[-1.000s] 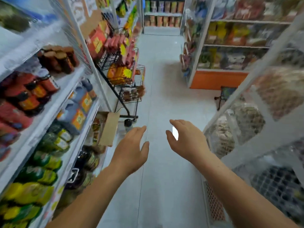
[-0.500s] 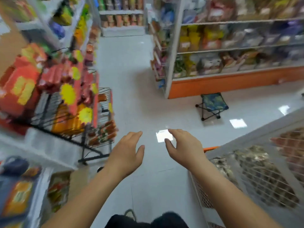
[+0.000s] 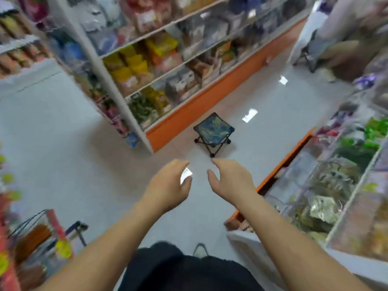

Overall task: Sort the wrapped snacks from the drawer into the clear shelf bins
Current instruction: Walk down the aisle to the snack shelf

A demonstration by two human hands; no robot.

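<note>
Nearest, along the bottom edge, sits the person's dark clothing (image 3: pixel 189 271). Two bare forearms reach forward from it over a pale floor (image 3: pixel 63 143). The left hand (image 3: pixel 168 185) and right hand (image 3: pixel 231 182) hover side by side, close but apart, palms down. Their fingers are relaxed and a little spread, and they hold nothing.

Just right of the right arm stand the bins (image 3: pixel 354 191), clear-walled with white dividers. Inside them lie the snacks (image 3: pixel 321 208), blurred heaps in silver, green and brown wrappers.

At lower left a wire rack (image 3: pixel 37 234) holds red and yellow packets.

Ahead of the hands a folding stool (image 3: pixel 214 129) stands on the floor, with a blue-green patterned seat and black legs. Behind it runs a long shelf (image 3: pixel 147 59) with an orange base, stocked with yellow, grey and green bags, too blurred to read.
</note>
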